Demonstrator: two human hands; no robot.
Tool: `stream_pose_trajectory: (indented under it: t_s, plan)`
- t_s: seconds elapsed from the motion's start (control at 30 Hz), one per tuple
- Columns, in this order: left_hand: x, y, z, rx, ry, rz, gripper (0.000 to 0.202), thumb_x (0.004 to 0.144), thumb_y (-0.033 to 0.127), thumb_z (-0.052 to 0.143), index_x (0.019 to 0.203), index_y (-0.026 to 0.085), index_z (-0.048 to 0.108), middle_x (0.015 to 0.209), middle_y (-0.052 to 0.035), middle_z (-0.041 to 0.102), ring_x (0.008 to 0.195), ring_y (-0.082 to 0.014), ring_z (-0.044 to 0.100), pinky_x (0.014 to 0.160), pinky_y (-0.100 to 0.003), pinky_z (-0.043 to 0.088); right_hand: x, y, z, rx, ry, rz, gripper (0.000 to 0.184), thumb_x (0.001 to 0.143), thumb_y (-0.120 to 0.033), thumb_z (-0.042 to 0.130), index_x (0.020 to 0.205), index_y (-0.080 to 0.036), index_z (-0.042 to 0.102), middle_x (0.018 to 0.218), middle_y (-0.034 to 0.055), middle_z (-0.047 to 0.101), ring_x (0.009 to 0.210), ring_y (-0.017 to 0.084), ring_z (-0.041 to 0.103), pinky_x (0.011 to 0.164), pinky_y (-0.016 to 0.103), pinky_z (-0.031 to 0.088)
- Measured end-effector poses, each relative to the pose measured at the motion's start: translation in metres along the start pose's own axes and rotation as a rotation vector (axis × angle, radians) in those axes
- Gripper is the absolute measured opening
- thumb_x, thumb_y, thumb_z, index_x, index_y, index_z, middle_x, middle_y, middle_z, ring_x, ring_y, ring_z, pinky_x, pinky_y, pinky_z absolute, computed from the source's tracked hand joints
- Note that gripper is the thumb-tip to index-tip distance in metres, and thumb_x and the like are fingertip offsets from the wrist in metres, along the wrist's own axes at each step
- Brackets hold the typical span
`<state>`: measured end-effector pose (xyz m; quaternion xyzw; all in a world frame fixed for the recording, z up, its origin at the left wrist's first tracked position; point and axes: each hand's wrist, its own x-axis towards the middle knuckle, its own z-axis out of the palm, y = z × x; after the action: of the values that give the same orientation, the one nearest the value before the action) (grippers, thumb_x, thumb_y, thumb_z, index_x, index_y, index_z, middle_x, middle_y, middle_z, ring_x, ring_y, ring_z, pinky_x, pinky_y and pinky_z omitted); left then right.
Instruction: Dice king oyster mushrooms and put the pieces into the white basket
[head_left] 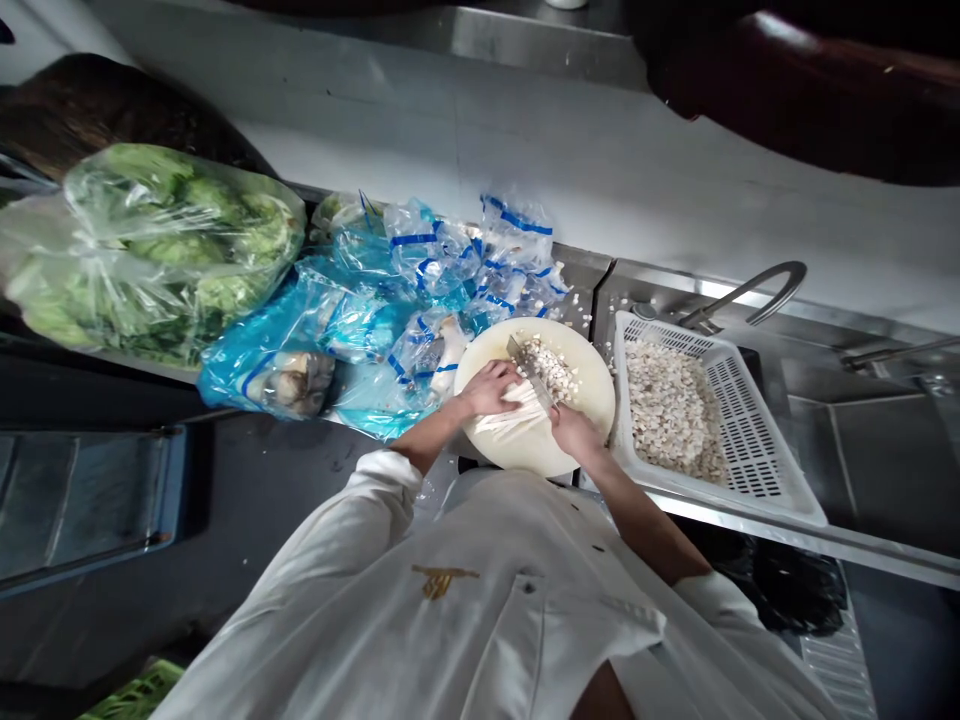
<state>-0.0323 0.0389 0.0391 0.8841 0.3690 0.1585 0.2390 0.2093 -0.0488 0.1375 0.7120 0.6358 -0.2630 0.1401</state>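
A round white cutting board (592, 395) lies on the steel counter. My left hand (489, 388) is curled over a bundle of pale mushroom strips (510, 418) and presses it onto the board. My right hand (574, 432) is closed round the handle of a knife (529, 368), whose blade stands across the strips next to my left fingers. A small heap of diced white pieces (553, 368) sits on the board beyond the blade.
A white slotted basket (757, 440) to the right holds many diced pieces, beside a sink tap (750, 292). Blue and clear plastic bags (390, 300) with mushrooms lie to the left. A big bag of leafy greens (150, 250) sits further left.
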Motion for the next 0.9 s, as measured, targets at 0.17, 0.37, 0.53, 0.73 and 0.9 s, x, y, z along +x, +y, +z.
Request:
stream_pose_trajectory:
  t_s: [0.17, 0.37, 0.53, 0.73, 0.9]
  plan:
    - [-0.005, -0.004, -0.005, -0.012, -0.001, 0.020, 0.052, 0.088, 0.057, 0.077, 0.129, 0.026, 0.068, 0.141, -0.0106, 0.055, 0.133, -0.0324, 0.047, 0.119, -0.048, 0.040, -0.004, -0.001, -0.002, 0.000, 0.070, -0.035, 0.052, 0.114, -0.046, 0.027, 0.129, -0.020, 0.069, 0.124, 0.0159, 0.076, 0.117, 0.027, 0.070, 0.095, 0.032, 0.046]
    - [-0.011, -0.006, -0.001, -0.021, 0.005, -0.007, 0.045, 0.089, 0.052, 0.075, 0.126, 0.026, 0.070, 0.136, -0.0098, 0.058, 0.132, -0.0318, 0.048, 0.118, -0.047, 0.041, -0.007, -0.012, 0.005, -0.004, -0.001, 0.033, 0.048, 0.114, -0.042, 0.029, 0.133, -0.020, 0.068, 0.126, 0.0168, 0.076, 0.116, 0.029, 0.071, 0.094, 0.034, 0.047]
    - [-0.018, -0.010, -0.005, -0.028, 0.000, 0.029, 0.051, 0.090, 0.058, 0.073, 0.129, 0.026, 0.068, 0.140, -0.0099, 0.057, 0.132, -0.0314, 0.047, 0.119, -0.047, 0.040, -0.013, -0.012, 0.003, -0.010, 0.093, -0.032, 0.052, 0.114, -0.047, 0.027, 0.128, -0.021, 0.069, 0.119, 0.0159, 0.077, 0.112, 0.029, 0.072, 0.094, 0.034, 0.046]
    - [-0.024, -0.011, -0.004, -0.019, -0.004, 0.022, 0.048, 0.088, 0.053, 0.075, 0.127, 0.026, 0.069, 0.137, -0.0099, 0.058, 0.134, -0.0320, 0.047, 0.119, -0.048, 0.041, -0.012, -0.018, 0.016, -0.016, 0.008, 0.032, 0.047, 0.114, -0.041, 0.030, 0.129, -0.019, 0.068, 0.122, 0.0162, 0.077, 0.113, 0.027, 0.072, 0.094, 0.033, 0.047]
    - [-0.030, -0.010, -0.004, -0.025, 0.027, 0.027, 0.051, 0.091, 0.058, 0.072, 0.130, 0.026, 0.068, 0.141, -0.0105, 0.057, 0.135, -0.0327, 0.045, 0.119, -0.049, 0.041, -0.016, -0.016, 0.019, -0.030, 0.084, -0.009, 0.051, 0.114, -0.048, 0.027, 0.130, -0.023, 0.068, 0.120, 0.0150, 0.077, 0.113, 0.028, 0.072, 0.095, 0.033, 0.046]
